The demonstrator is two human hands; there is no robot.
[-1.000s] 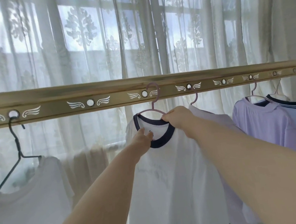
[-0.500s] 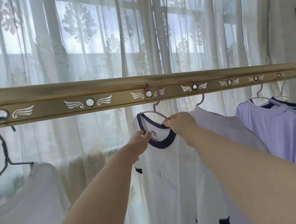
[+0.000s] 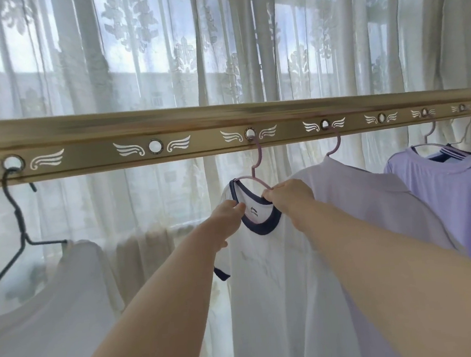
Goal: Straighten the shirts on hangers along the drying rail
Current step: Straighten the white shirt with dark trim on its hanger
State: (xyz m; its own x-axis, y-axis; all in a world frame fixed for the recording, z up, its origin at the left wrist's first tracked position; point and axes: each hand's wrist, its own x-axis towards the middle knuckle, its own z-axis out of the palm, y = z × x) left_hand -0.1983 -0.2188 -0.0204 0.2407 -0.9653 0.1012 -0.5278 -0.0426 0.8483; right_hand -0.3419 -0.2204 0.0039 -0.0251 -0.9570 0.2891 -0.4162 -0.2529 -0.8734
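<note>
The flat gold metal rail [image 3: 194,124], punched with round holes, carries five hung shirts. At centre, a white shirt [image 3: 267,284] with a navy collar [image 3: 262,230] hangs on a thin pink hanger [image 3: 252,172]. The left hand [image 3: 229,216] pinches the collar's left side and the right hand [image 3: 287,195] grips its right side. A sheer lace curtain [image 3: 159,56] hangs behind.

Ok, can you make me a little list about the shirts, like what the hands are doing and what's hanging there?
rail: gold, round holes along it
being fixed: white shirt with navy collar, on pink hanger
left hand: pinches the collar's left side
right hand: grips the collar's right side
neighbours: plain shirt on black hanger to the left; lilac shirt to the right
</note>
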